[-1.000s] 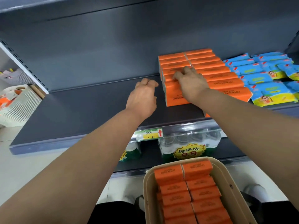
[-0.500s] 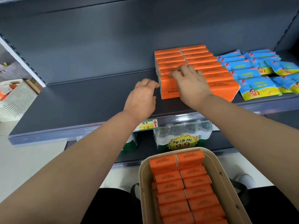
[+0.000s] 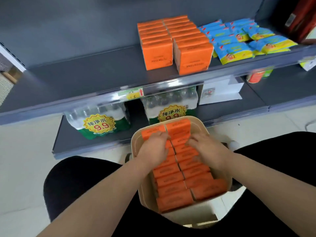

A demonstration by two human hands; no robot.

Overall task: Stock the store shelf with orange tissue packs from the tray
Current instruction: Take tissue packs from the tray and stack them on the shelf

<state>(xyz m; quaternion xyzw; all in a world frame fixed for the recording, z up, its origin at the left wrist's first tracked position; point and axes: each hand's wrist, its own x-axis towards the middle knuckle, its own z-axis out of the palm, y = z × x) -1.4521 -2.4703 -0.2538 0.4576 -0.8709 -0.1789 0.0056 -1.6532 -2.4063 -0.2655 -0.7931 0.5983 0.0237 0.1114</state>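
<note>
A beige tray (image 3: pixel 202 124) sits between my knees, filled with two columns of orange tissue packs (image 3: pixel 171 180) standing on edge. My left hand (image 3: pixel 153 147) lies on the left column near the far end, its fingers curled over a pack's edge. My right hand (image 3: pixel 208 149) rests on the right column with its fingers spread. No pack is lifted. On the grey shelf (image 3: pixel 85 72) above, two rows of orange tissue packs (image 3: pixel 172 40) stand from the front edge to the back wall.
Blue and yellow wipe packs (image 3: pixel 239 41) lie right of the orange rows. The shelf's left half is bare. Below it stand shrink-wrapped water bottle packs (image 3: pixel 97 120) and a white box (image 3: pixel 220 91). A price tag (image 3: pixel 133 94) hangs on the shelf edge.
Both hands have left the shelf rows and come down onto the packs in the tray. The view has tilted downward.
</note>
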